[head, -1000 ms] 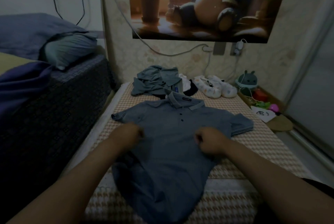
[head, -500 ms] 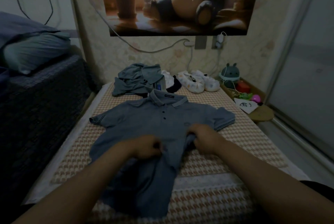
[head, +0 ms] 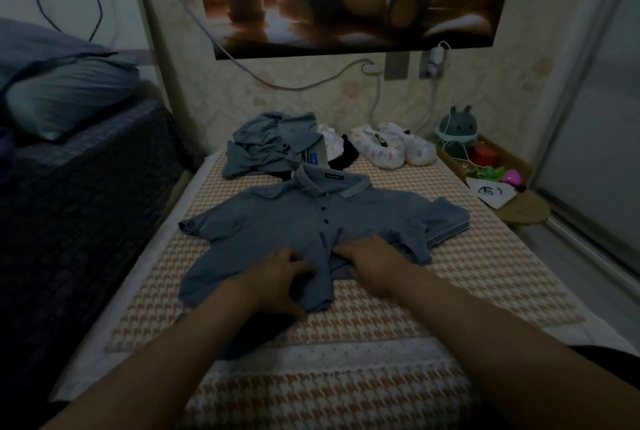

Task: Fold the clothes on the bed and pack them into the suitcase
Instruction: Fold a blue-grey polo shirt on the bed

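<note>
1. Hands close together at lower centre: left hand (head: pixel 277 273) with fingers curled into bunched fabric, right hand (head: pixel 370 258) bent over a raised fold, gripping it.
2. Both on blue polo shirt (head: pixel 277 218), spread buttons-up at mid-frame on houndstooth bed (head: pixel 450 277), collar toward the wall.
3. Higher up: heap of clothes (head: pixel 270 145) just beyond the collar, slippers (head: pixel 391 149) to its right.

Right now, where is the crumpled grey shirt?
Head view: the crumpled grey shirt lies at the far end of the bed, left of centre, just behind the spread polo shirt and left of the pale slippers.
</note>
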`<state>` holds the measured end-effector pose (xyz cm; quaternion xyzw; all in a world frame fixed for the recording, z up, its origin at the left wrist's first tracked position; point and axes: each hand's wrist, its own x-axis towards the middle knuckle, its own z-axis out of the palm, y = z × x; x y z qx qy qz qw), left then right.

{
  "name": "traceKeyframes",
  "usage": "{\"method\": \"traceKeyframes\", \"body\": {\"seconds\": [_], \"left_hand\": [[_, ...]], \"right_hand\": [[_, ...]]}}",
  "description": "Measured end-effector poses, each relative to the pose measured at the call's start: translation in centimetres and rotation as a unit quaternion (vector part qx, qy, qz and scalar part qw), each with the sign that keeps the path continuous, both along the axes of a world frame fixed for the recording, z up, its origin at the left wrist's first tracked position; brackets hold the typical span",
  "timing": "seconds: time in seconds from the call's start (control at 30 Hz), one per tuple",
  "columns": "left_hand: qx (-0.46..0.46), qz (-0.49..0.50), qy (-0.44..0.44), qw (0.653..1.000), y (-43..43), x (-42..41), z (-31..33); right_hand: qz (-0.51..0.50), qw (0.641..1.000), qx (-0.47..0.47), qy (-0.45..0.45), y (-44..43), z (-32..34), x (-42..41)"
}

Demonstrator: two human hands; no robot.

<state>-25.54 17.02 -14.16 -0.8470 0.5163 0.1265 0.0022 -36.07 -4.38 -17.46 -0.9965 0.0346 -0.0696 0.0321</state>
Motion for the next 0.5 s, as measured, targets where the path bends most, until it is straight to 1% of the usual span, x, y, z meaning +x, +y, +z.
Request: {"method": "traceKeyframes", "body": {"seconds": [0.03, 0.1, 0.13, 0.17, 0.2, 0.23, 0.27, 0.3, 0.33, 0.37, 0.4, 0.43, 0.47, 0.5], "left_hand": [[-0.039, 0.002, -0.010, 0.999, 0.1, 0.4, -0.5], [-0.118, 0.024, -0.059, 0.991, 0.5, 1.1, -0.6], [-0.160, 0.037, -0.066, 0.984, 0.7, 1.5, -0.4], [-0.200, 0.048, -0.046, 0.978, 0.9, 1.6, 0.2], [-0.225, 0.064, -0.017, 0.972, 1.1, 1.6, 1.1], [-0.237, 0.090, 0.011, 0.967, 1.2, 1.5, 2.4], [-0.245, 0.120, 0.050, 0.961, 1.3, 1.6, 3.6], [-0.245, 0.144, 0.109, 0.953, 1.5, 1.6, 5.0], [-0.231, 0.152, 0.184, 0.943, 1.8, 1.5, 6.1], [-0.201, 0.137, 0.266, 0.933, 2.1, 1.0, 7.1], [-0.147, 0.110, 0.323, 0.928, 2.4, 0.3, 7.9], [-0.080, 0.073, 0.336, 0.935, 2.7, -0.5, 8.3], [-0.020, 0.033, 0.315, 0.948, 2.7, -1.3, 8.2], [0.021, 0.001, 0.274, 0.961, 2.4, -1.9, 7.5]], "right_hand": [[-0.008, 1.000, -0.011, -0.010, -0.2, -0.4, 0.3], [-0.035, 0.998, -0.031, -0.030, 0.0, 0.1, 0.7], [-0.047, 0.998, -0.016, -0.034, 0.2, 0.6, 0.9], [-0.058, 0.997, 0.027, -0.047, 0.3, 1.0, 1.0], [-0.070, 0.989, 0.109, -0.065, 0.4, 1.7, 0.8], [-0.083, 0.973, 0.197, -0.086, 0.3, 2.6, 0.6], [-0.101, 0.953, 0.264, -0.110, 0.2, 3.8, 0.1], [-0.117, 0.937, 0.309, -0.115, -0.1, 5.0, -0.4], [-0.128, 0.931, 0.329, -0.094, -0.3, 6.3, -1.1], [-0.139, 0.932, 0.334, -0.034, -0.5, 7.5, -1.9], [-0.143, 0.941, 0.304, 0.033, -0.7, 8.1, -3.0], [-0.145, 0.946, 0.274, 0.090, -0.9, 8.4, -4.1], [-0.150, 0.944, 0.255, 0.148, -1.0, 8.5, -5.1], [-0.160, 0.942, 0.230, 0.185, -1.3, 8.2, -6.3]]}}
